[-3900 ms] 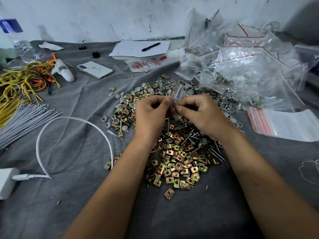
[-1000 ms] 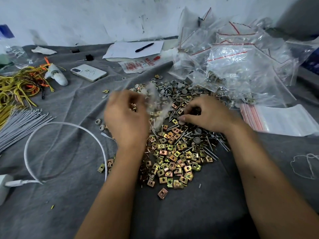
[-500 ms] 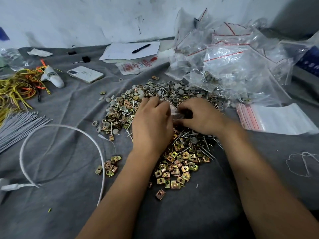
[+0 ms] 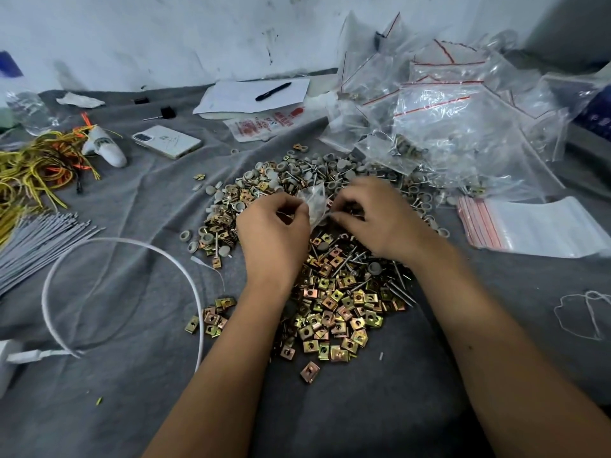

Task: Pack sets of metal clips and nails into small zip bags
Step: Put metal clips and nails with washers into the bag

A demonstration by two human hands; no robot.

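A small clear zip bag (image 4: 312, 202) is held between both hands above the heap. My left hand (image 4: 272, 233) pinches its left edge with curled fingers. My right hand (image 4: 375, 218) pinches its right side, fingers bent over the heap. Under them lies a pile of brass-coloured square metal clips (image 4: 334, 309) mixed with long nails (image 4: 398, 285) and grey round caps (image 4: 287, 170). What the bag contains is too blurred to tell.
A heap of filled clear bags (image 4: 456, 127) stands at the back right, a stack of flat empty zip bags (image 4: 535, 226) to the right. On the grey cloth: white cable (image 4: 125, 249), grey ties (image 4: 36, 242), yellow wires (image 4: 29, 173), phone (image 4: 167, 141), paper with pen (image 4: 272, 91).
My left hand swung back from the left to the middle with the bag, and both hands now meet on it, slightly raised above the pile.
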